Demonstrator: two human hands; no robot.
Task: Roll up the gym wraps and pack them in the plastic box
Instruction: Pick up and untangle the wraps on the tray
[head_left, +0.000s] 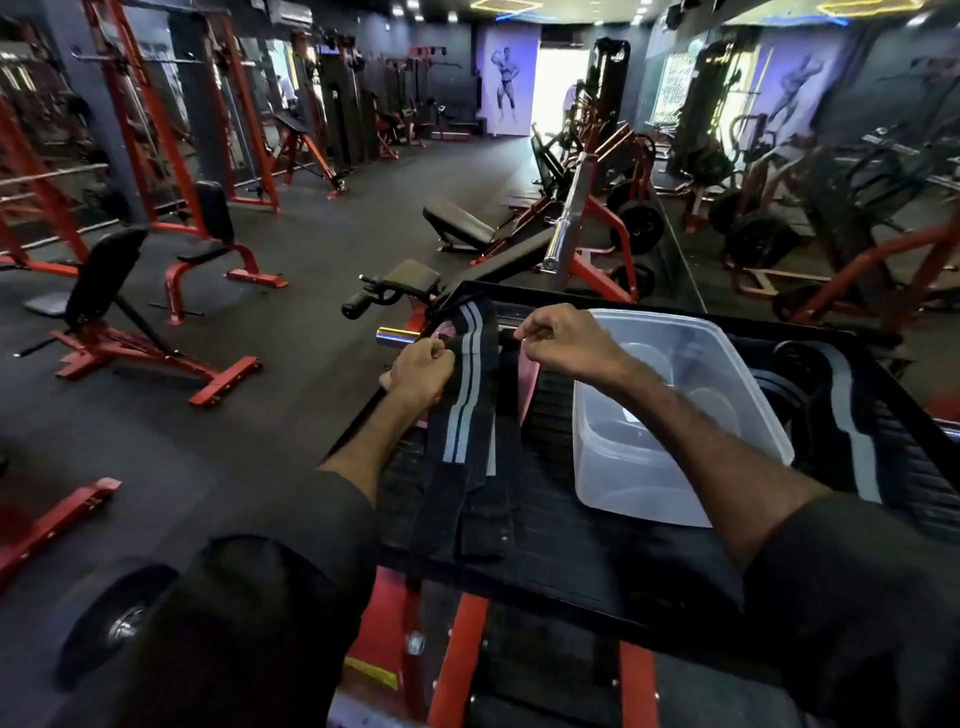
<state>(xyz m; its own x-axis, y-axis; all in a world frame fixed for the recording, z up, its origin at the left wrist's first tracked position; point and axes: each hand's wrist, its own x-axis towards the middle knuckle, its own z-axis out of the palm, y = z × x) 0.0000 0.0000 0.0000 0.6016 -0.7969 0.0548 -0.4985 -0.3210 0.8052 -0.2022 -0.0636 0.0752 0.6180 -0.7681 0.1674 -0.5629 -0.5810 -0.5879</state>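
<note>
Wrap's left edge gripped by left hand (421, 366), fingers curled. Wrap (467, 410) laid flat on platform (571, 561), long way pointed away from person. Right edge pinched by right hand (566, 340). Box (639, 493) set just right.

**Gym gear around the black surface**

The ribbed black surface (571, 545) tops a red machine frame (460, 665). Just left of the fingers (527, 332), a chrome peg (395, 336) and a black foam roller (358, 307) stick out. Beyond the fingers lie a chrome barbell (569, 208), a black padded bench (457, 221) and black weight plates (641, 226). Well to the left stands a red-framed seat (111, 275). Far ahead hangs a bodybuilder poster (506, 83). A mirror (831, 182) lines the right wall.
</note>
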